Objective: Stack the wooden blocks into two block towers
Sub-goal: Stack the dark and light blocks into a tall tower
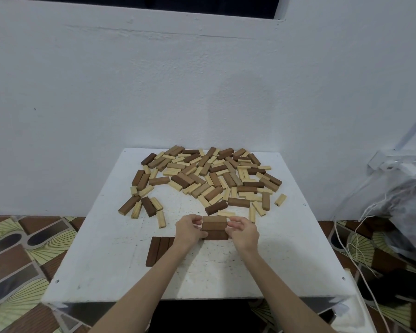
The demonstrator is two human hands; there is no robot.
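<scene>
The white surface point(120, 272) stands against a pale wall, and most of its far half is covered by a loose heap of wooden blocks point(207, 179), dark brown and pale, lying flat and criss-crossed in no order. By the look of it nearly all the stock is still unsorted there, so the task is only just begun.

Nearer the person, two small starts show. On the left lies a row of dark blocks point(157, 251) set side by side, long sides touching, flat on the surface; its right end is hidden behind the left forearm, so the count cannot be told. It reads as a first layer of one tower, one block high.

Just right of it, between the two hands, sits a group of brown blocks point(214, 228) laid side by side with long sides touching, running left to right. Whether another layer lies beneath it cannot be told from this angle.

The left hand point(189, 230) has its fingers curled round the left end of this group, thumb towards the near side. The right hand point(243, 230) grips the right end the same way, fingers bent over the block ends. Judged from this, the person is squaring the group up; both towers have nearly all their height left to build.
</scene>
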